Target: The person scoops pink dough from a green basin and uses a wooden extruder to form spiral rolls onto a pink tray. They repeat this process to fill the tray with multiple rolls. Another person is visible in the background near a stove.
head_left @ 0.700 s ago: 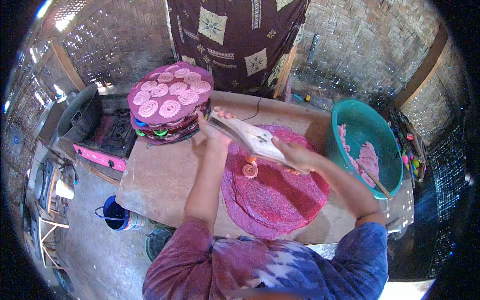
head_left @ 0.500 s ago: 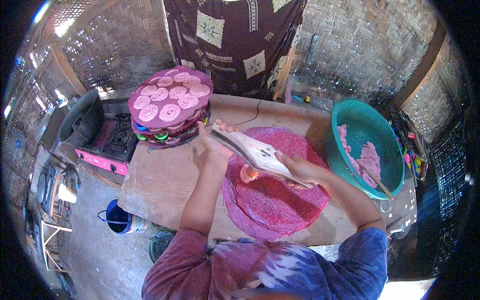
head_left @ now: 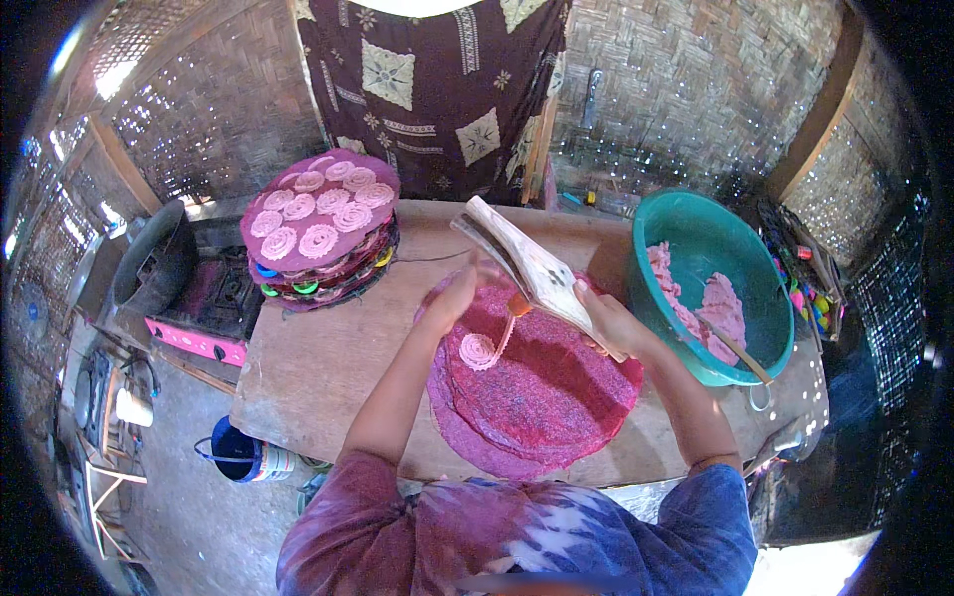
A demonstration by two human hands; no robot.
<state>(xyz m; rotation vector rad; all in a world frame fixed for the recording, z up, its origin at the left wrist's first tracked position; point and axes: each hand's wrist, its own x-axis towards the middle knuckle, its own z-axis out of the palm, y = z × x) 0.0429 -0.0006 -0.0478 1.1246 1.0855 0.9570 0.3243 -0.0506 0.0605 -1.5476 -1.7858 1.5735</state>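
Note:
My right hand (head_left: 614, 326) is closed round the lower end of a wooden hand press (head_left: 545, 283), made of two long boards spread apart at their far end. An orange nozzle (head_left: 518, 305) sticks out beneath the boards. From it a ridged pink dough strand (head_left: 502, 340) runs down to a coiled dough rosette (head_left: 479, 352). That rosette lies on the left part of a round magenta sheet (head_left: 556, 407), the top one of a pile. My left hand (head_left: 457, 298) is beside the press near the nozzle, its fingers smeared by motion, so its grip is unclear.
A stack of round trays (head_left: 323, 214) bearing pink rosettes stands at the table's (head_left: 318, 368) back left. On the right, a green basin (head_left: 651, 343) holds pink dough (head_left: 723, 316) and a wooden stick. A pink stove (head_left: 199, 339) and a bucket (head_left: 238, 452) are at left.
My left hand has come off the press's far end and moved nearer me. The boards have parted. A coiled rosette with a trailing strand now shows below the nozzle; the view has shifted slightly.

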